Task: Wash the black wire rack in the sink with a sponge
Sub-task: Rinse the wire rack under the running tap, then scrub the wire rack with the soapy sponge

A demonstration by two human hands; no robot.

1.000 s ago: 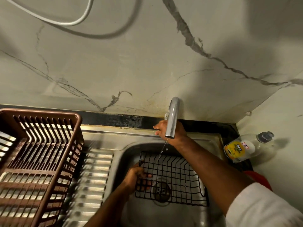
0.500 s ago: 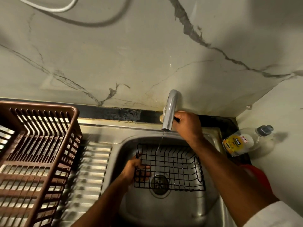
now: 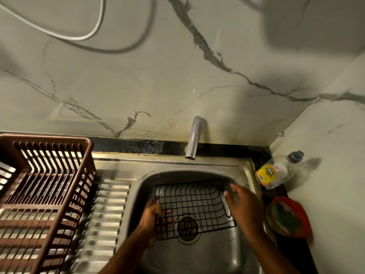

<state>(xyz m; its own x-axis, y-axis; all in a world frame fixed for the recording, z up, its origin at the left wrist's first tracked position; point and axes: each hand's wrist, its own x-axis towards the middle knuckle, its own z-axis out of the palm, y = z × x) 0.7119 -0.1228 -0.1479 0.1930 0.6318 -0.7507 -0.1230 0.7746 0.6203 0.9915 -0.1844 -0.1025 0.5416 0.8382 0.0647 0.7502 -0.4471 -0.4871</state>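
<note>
My left hand [image 3: 153,216] grips the black wire rack [image 3: 194,207] in the sink [image 3: 207,254], right hand [image 3: 244,206] fingers loose and empty; next I need a sponge.

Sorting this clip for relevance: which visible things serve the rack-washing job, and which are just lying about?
Job:
black wire rack, gripped by left hand
right hand
sink
faucet
dish soap bottle
red dish with green scrubber

Lying about:
brown dish basket
white cable
</note>
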